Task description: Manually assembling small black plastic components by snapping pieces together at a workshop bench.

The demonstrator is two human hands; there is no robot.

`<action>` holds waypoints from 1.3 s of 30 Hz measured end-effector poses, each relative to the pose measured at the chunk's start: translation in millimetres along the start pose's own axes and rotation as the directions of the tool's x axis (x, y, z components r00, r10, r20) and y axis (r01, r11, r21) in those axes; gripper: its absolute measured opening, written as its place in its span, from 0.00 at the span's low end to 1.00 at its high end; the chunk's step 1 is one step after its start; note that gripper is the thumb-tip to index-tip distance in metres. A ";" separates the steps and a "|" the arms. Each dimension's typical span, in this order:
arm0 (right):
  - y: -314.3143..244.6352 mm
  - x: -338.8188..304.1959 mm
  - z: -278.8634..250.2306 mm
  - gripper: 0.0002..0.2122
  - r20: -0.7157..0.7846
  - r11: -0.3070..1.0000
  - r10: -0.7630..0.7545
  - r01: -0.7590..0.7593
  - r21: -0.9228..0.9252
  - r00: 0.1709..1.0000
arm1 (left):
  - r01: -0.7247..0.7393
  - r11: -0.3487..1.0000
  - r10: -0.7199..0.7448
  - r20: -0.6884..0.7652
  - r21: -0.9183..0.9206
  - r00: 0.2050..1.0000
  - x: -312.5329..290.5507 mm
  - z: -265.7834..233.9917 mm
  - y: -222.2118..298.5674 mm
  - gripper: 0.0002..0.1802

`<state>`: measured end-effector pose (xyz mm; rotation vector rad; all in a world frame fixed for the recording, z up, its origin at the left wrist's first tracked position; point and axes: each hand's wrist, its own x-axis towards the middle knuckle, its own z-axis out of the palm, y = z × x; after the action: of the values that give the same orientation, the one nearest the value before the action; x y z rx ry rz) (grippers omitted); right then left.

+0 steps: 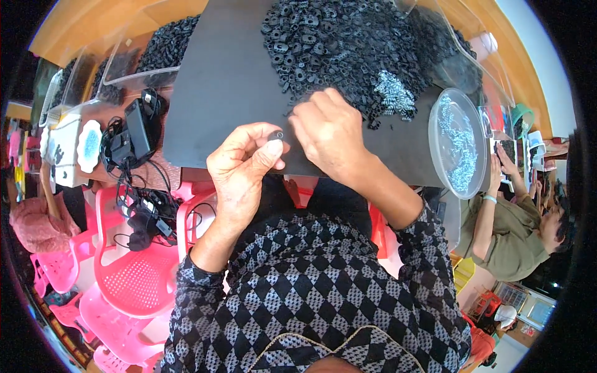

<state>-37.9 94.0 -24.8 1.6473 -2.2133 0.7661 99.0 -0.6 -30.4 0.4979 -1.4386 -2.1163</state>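
One small black part [273, 135] is resting in a thumb-and-finger pinch of the left hand [239, 156] above the counter [217, 81], possibly risking a fall if that grip is slackening, while the curled right hand [331, 135] is hiding any contents.

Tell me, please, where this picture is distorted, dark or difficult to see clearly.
Head view: the scene curves toward a black border, the co-worker at right appearing sideways. Head view: the heap shows dark gaps and small glints; pale bits in the tray run together; the part in the left hand is small but visible.
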 end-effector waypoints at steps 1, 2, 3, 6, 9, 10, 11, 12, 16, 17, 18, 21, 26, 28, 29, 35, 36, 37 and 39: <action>-0.1 -1.8 -2.9 0.04 -0.038 0.995 0.059 -0.055 0.085 0.998 | -0.008 1.000 0.007 -0.032 -0.006 0.999 1.1 3.4 0.0 0.10; -0.1 -3.7 -6.9 0.04 -0.071 0.979 0.120 -0.107 0.172 0.990 | -0.015 1.000 0.014 -0.063 -0.011 0.998 2.4 6.2 -0.7 0.09; -0.5 -5.0 -11.1 0.04 -0.063 0.947 0.210 -0.187 0.262 0.976 | -0.015 1.000 0.014 -0.065 -0.011 0.998 3.7 8.8 -1.5 0.09; -4.4 -13.5 -18.3 0.04 0.088 0.643 0.515 -0.452 0.618 0.853 | -0.026 0.998 0.026 0.011 -0.051 1.000 9.1 11.6 -5.8 0.11; -0.4 -17.0 -17.0 0.04 0.060 0.655 0.545 -0.469 0.592 0.836 | -0.038 0.997 0.040 0.030 -0.072 0.999 17.2 20.6 -13.2 0.10; 2.3 -17.7 -15.8 0.04 0.056 0.655 0.548 -0.470 0.592 0.835 | -0.030 0.999 0.031 0.034 -0.035 0.999 19.4 22.3 -12.0 0.09; 5.6 -17.9 -14.6 0.04 0.027 0.685 0.540 -0.458 0.566 0.841 | -0.030 0.999 0.031 0.039 -0.034 0.999 21.2 24.7 -11.6 0.09; 7.5 -18.0 -13.5 0.05 0.000 0.715 0.529 -0.446 0.539 0.849 | -0.025 0.999 0.026 0.021 -0.047 0.999 22.6 27.3 -11.7 0.09; 4.7 -18.7 -13.8 0.05 0.008 0.585 0.589 -0.434 0.685 0.808 | 0.007 0.999 -0.007 -0.004 -0.039 1.000 23.3 31.9 -10.8 0.09; 1.8 -19.0 -16.4 0.05 0.075 0.447 0.641 -0.451 0.773 0.764 | 0.006 0.999 -0.006 -0.002 -0.038 1.000 24.2 33.6 -10.1 0.09; -1.4 -19.5 -18.4 0.05 0.151 0.296 0.679 -0.456 0.840 0.719 | 0.006 0.998 -0.008 -0.030 -0.070 1.000 24.3 35.8 -9.6 0.08; -11.2 -17.5 -20.4 0.04 0.114 0.313 0.684 -0.431 0.847 0.721 | -0.044 0.992 0.038 -0.049 -0.121 0.998 25.4 40.7 -14.0 0.08; -22.2 -18.4 -20.0 0.06 -0.082 0.576 0.593 -0.352 0.738 0.801 | -0.118 0.978 0.106 -0.082 -0.173 0.991 22.7 48.1 -15.3 0.08; -17.1 -21.5 -19.8 0.06 -0.113 0.663 0.525 -0.322 0.676 0.843 | -0.129 0.976 0.119 -0.072 -0.173 0.990 21.3 48.4 -12.8 0.08; -15.4 -22.7 -20.1 0.07 -0.136 0.741 0.451 -0.285 0.608 0.882 | -0.142 0.975 0.133 -0.062 -0.173 0.989 20.4 48.4 -11.7 0.08; -11.9 -19.3 -38.5 0.05 -0.010 0.734 0.384 -0.299 0.610 0.923 | -0.154 0.988 0.154 -0.049 0.004 0.987 9.0 41.2 -13.3 0.08; -11.1 -19.3 -41.6 0.05 0.042 0.736 0.370 -0.320 0.596 0.928 | -0.153 0.988 0.154 -0.031 0.023 0.988 7.9 38.8 -15.1 0.09; -10.7 -18.9 -46.8 0.05 0.042 0.736 0.371 -0.321 0.596 0.928 | -0.152 0.988 0.153 -0.031 0.022 0.988 6.9 38.7 -16.2 0.09; -11.3 -18.6 -56.2 0.04 0.203 0.761 0.366 -0.418 0.496 0.908 | -0.157 0.987 0.157 -0.017 0.040 0.987 5.2 39.4 -17.4 0.10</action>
<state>-26.5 138.1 14.6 1.4440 -2.6211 1.5684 68.6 30.4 -32.3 0.4049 -1.4597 -1.9581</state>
